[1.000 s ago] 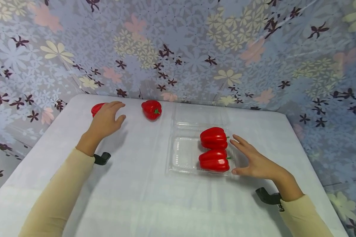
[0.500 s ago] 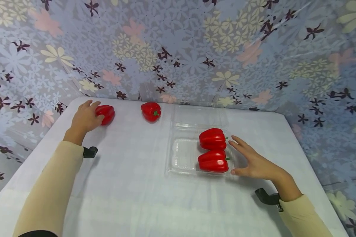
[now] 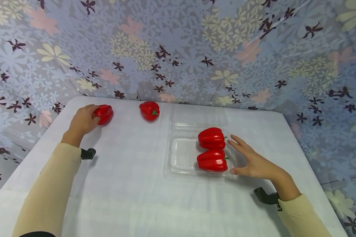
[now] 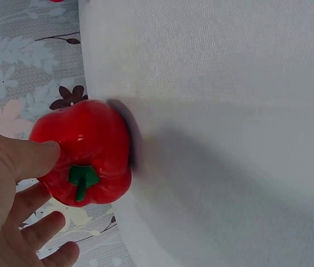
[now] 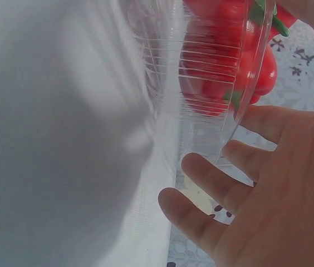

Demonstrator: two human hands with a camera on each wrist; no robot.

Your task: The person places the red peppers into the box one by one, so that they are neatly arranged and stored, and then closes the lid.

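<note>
My left hand grips a red bell pepper near the far left corner of the table. In the left wrist view the thumb lies on that pepper's side by its green stem, with a finger partly hidden behind it. An open clear plastic clamshell box holds two more red bell peppers, a far one and a near one, in its right half. Spread beside the box's right edge is my right hand. Its fingers are relaxed at the clear rim, holding no pepper.
Another red bell pepper lies near the table's back edge, left of the box's raised clear lid. A white cloth covers the table. Flowered fabric hangs behind it.
My left hand has moved left and come down to the far-left pepper, its fingers closing around the stem end. The right hand stays by the box.
</note>
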